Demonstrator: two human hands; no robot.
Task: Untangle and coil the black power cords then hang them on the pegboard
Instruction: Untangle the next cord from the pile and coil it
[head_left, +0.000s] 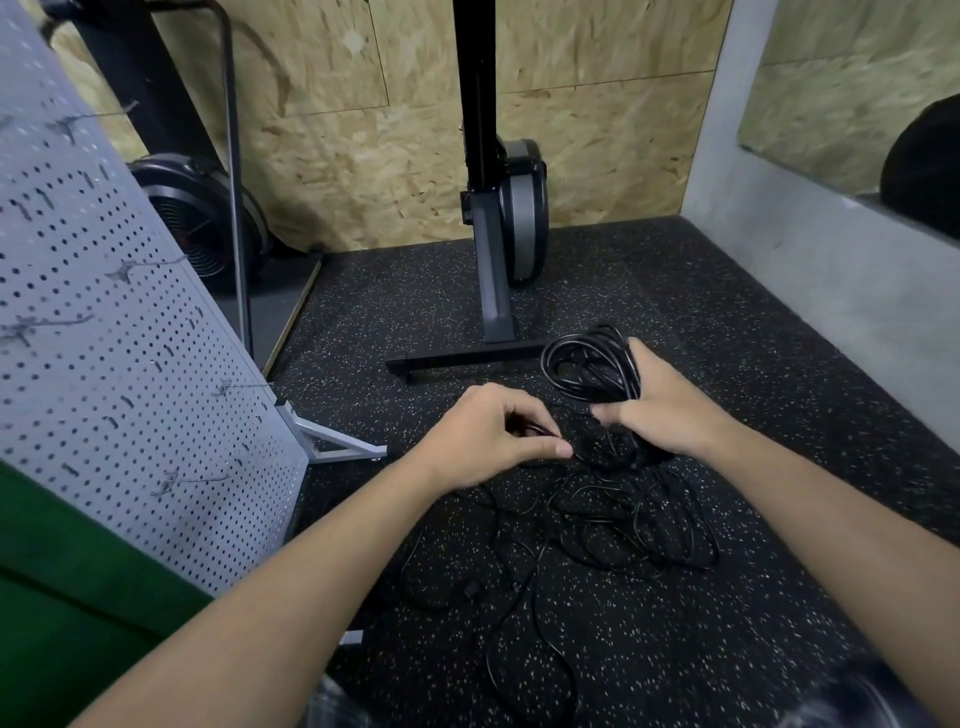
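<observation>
A tangle of black power cords (618, 525) lies spread on the speckled black floor below my hands. My right hand (670, 410) grips a bundle of coiled black cord (582, 364) that loops up above its fingers. Just to the left, my left hand (498, 436) pinches a strand of black cord between thumb and curled fingers. One long strand (524, 649) trails toward the bottom of the view. The grey pegboard (104, 322) stands tilted at the left, with several metal hooks on it.
A black machine on a T-shaped base (467, 358) stands just beyond my hands. A fan wheel (197, 218) sits behind the pegboard, whose white foot (337, 447) juts onto the floor. A grey wall runs along the right. Green fabric (62, 597) fills the lower left.
</observation>
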